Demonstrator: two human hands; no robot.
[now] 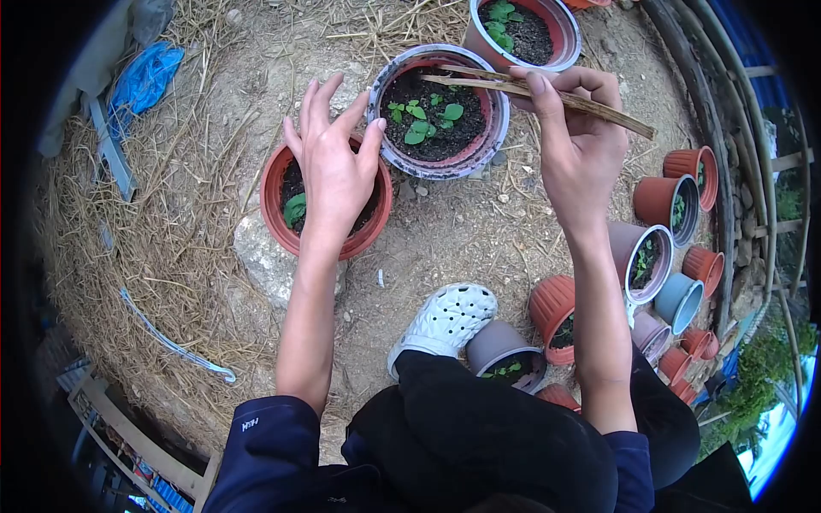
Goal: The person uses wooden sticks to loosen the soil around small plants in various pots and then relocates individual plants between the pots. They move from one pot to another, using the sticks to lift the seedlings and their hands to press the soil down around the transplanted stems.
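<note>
My right hand [584, 141] pinches a pair of bamboo tongs [611, 114], two thin wooden prongs that come together toward the right end. Their tips reach over the dark soil near the back of a whitish-grey pot [440, 173] with a reddish inside. Small green seedlings [421, 128] grow in the middle of that pot. At its left rim is my left hand [333, 162], fingers spread, the thumb at or very near the edge. Under that hand stands a terracotta-coloured pot [275, 227] with a leafy plant [295, 209], partly hidden by my wrist.
Another potted seedling [505, 21] stands behind. Several brown, grey and blue pots [680, 301] line the right side beside a wooden pole [714, 111]. My white clog [449, 316] is planted near a grey pot [500, 342]. Straw [171, 248], a rock [265, 261] and blue plastic [150, 77] lie left.
</note>
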